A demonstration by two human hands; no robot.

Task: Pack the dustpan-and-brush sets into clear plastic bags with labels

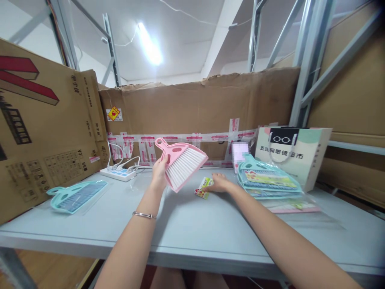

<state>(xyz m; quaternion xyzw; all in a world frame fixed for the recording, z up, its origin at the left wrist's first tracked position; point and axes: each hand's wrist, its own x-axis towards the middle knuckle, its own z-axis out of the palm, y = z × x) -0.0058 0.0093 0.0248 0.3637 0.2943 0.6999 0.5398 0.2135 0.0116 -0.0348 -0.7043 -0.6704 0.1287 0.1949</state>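
— What is the left hand (159, 170) doing?

— It is gripping a pink brush-and-dustpan set (182, 161), fingers closed around the edge near the handle, and holding it tilted above the grey table (192, 228). The white bristles are facing the camera. A thin bracelet (144, 215) is sitting on that wrist.

— And the right hand (220, 184)?

— It is lying low on the table with the fingers pressing down on a small printed card (204, 188), which is resting flat just right of the pink set. Whether it is pinching the card or only touching it, I cannot tell.

— What is lying around them?

— A stack of teal dustpan sets (266, 180) with printed cards is sitting just right of the right hand, on clear bags. Behind that, a paper shopping bag (297, 154) is standing upright. One teal dustpan set (75, 195) in a clear bag is lying well to the left, and a white power strip (118, 173) is resting by the cardboard wall (195, 108) at the back.
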